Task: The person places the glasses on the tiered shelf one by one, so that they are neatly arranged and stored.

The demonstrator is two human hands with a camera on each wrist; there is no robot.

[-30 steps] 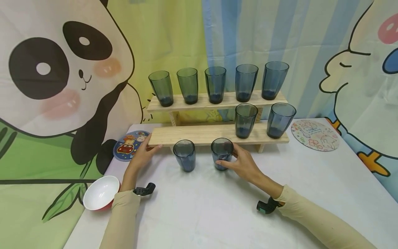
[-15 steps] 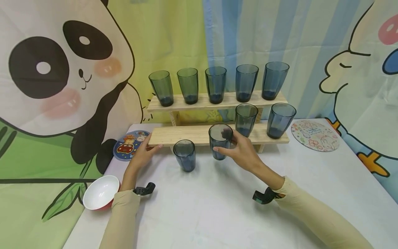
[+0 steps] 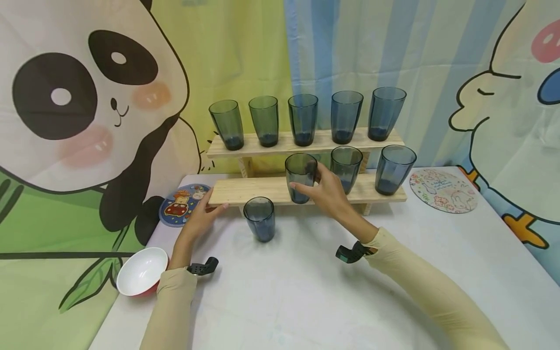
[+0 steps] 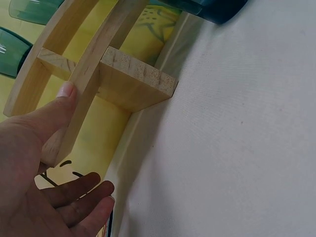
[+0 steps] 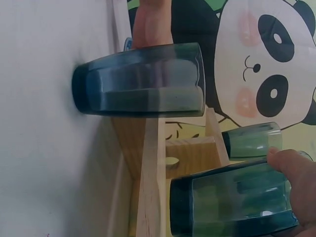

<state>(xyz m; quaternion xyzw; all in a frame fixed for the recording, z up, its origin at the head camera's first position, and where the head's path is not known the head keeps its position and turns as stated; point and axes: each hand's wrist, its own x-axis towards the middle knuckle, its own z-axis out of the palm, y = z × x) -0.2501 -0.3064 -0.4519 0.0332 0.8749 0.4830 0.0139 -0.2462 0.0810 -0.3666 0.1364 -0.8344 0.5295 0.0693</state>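
Note:
My right hand [image 3: 329, 194] grips a blue-grey drinking glass [image 3: 300, 177] upright at the middle of the lower wooden shelf [image 3: 253, 188]. Its base is at the board's surface; whether it touches I cannot tell. In the right wrist view only a thumb and part of the hand show on that glass [image 5: 232, 202]. My left hand [image 3: 202, 217] holds the left end of the lower shelf. In the left wrist view its thumb presses the board edge [image 4: 81, 108], while several fingers extend free below. Another glass [image 3: 260, 221] stands on the white table before the shelf.
Several matching glasses [image 3: 303, 119] line the upper shelf [image 3: 284, 142]. Two more glasses, one nearer [image 3: 347, 165] and one farther right [image 3: 393, 170], stand on the lower shelf. A white bowl [image 3: 142, 271], a blue round mat [image 3: 181, 206] and a floral round mat [image 3: 444, 189] lie around.
My right hand has lifted the glass off the table and carried it up, forward and slightly left to the lower shelf. My left hand has stayed in place.

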